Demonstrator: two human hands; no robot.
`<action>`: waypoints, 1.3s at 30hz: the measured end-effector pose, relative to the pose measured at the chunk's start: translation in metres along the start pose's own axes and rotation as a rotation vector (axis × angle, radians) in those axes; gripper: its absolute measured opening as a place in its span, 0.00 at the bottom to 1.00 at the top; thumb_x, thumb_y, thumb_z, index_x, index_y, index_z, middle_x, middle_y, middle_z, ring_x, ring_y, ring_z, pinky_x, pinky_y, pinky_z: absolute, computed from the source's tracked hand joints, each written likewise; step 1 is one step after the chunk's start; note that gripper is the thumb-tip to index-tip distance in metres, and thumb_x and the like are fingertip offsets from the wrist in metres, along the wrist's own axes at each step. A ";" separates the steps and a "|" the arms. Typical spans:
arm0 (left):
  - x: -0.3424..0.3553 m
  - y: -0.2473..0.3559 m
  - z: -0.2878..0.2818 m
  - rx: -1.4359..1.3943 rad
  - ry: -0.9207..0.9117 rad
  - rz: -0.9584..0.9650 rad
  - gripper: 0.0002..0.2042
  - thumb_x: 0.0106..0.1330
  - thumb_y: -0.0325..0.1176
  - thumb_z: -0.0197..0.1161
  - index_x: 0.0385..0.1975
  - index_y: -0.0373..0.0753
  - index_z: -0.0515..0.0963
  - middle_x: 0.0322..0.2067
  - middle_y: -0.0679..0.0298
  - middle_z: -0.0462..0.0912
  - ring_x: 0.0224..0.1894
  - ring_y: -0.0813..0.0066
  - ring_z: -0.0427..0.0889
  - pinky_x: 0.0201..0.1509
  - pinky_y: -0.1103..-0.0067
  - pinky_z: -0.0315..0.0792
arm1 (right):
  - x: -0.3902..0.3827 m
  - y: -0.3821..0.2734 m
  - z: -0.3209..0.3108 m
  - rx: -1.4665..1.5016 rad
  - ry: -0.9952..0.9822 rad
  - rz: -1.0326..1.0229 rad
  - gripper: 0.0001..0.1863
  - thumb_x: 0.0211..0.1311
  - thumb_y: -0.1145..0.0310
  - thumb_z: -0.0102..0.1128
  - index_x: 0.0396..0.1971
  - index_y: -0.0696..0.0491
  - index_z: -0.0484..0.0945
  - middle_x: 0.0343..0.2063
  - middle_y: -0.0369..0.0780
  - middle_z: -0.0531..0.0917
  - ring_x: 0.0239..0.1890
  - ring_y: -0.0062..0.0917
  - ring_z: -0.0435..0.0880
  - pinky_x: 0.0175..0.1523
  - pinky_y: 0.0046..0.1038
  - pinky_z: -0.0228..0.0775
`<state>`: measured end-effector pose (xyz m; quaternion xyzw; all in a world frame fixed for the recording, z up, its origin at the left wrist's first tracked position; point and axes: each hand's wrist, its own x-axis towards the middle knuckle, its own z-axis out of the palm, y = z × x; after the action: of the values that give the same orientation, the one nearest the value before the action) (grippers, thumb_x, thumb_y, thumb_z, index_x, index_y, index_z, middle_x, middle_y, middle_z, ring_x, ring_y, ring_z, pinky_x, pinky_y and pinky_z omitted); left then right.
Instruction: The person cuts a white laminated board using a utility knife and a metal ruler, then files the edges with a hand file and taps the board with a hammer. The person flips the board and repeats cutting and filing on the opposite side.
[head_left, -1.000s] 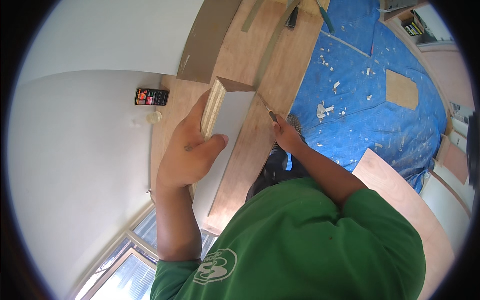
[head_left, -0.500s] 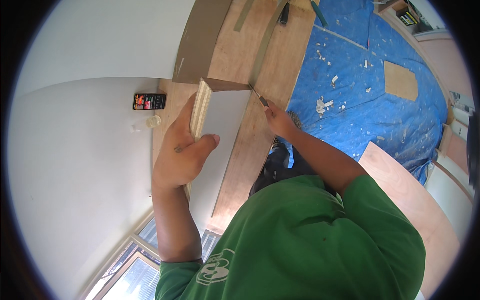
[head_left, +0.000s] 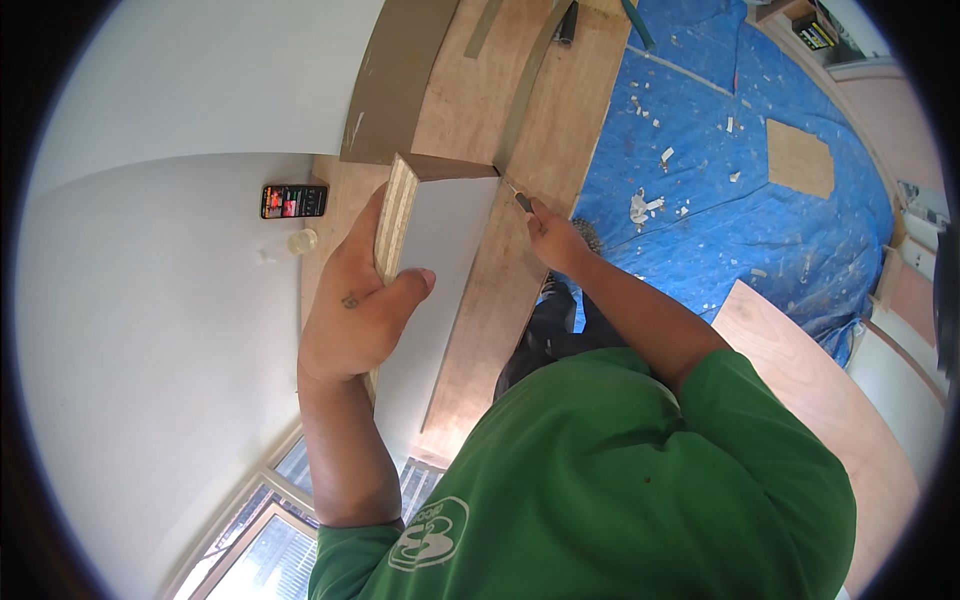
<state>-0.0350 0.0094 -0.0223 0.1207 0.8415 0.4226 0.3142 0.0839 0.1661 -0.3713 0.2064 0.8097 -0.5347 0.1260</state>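
We see the left hand (head_left: 348,315) clamped on a long, straight board with a pale grey face and a raw, layered edge (head_left: 445,230). The thumb crosses the edge and bears on the grey face; the remaining fingers wrap behind it, their tips hidden by the board. The board stands along the brown wooden counter (head_left: 510,290), and the left forearm covers part of its near portion.

We see the right hand (head_left: 556,240) with its fingers closed together around the dark handle of a slim tool with a thin metal shaft (head_left: 524,203). The palm side is turned away from us. The shaft points at the board's far right corner, beside the end of a flat olive-green strip (head_left: 528,95). We cannot tell whether its tip touches the board.

The upper border of our view cuts off the strip and a teal-handled tool (head_left: 638,25). Near it lies a dark cylindrical object (head_left: 568,25), whose kind we cannot make out.
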 end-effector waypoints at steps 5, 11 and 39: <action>0.000 -0.003 0.004 -0.060 0.010 -0.016 0.37 0.56 0.24 0.60 0.71 0.26 0.64 0.59 0.47 0.79 0.67 0.60 0.74 0.72 0.74 0.62 | -0.031 0.005 -0.007 -0.011 -0.062 0.111 0.19 0.79 0.60 0.47 0.62 0.53 0.69 0.25 0.56 0.81 0.32 0.55 0.84 0.37 0.51 0.71; -0.003 0.003 0.002 -0.036 -0.038 -0.014 0.40 0.54 0.21 0.59 0.74 0.30 0.62 0.63 0.55 0.76 0.67 0.66 0.70 0.70 0.76 0.64 | -0.038 0.001 -0.014 0.005 -0.032 0.065 0.19 0.78 0.58 0.47 0.62 0.51 0.69 0.28 0.57 0.83 0.36 0.58 0.85 0.41 0.54 0.73; -0.014 0.018 0.001 0.524 0.175 -0.004 0.31 0.59 0.40 0.67 0.63 0.37 0.74 0.40 0.44 0.87 0.45 0.45 0.86 0.52 0.60 0.79 | 0.148 -0.099 -0.146 -0.831 0.034 -0.506 0.19 0.60 0.66 0.66 0.52 0.46 0.79 0.45 0.43 0.82 0.56 0.44 0.80 0.62 0.54 0.66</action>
<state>-0.0244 0.0148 -0.0022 0.1589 0.9463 0.1988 0.1994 -0.0903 0.2960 -0.2958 -0.0559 0.9814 -0.1766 0.0507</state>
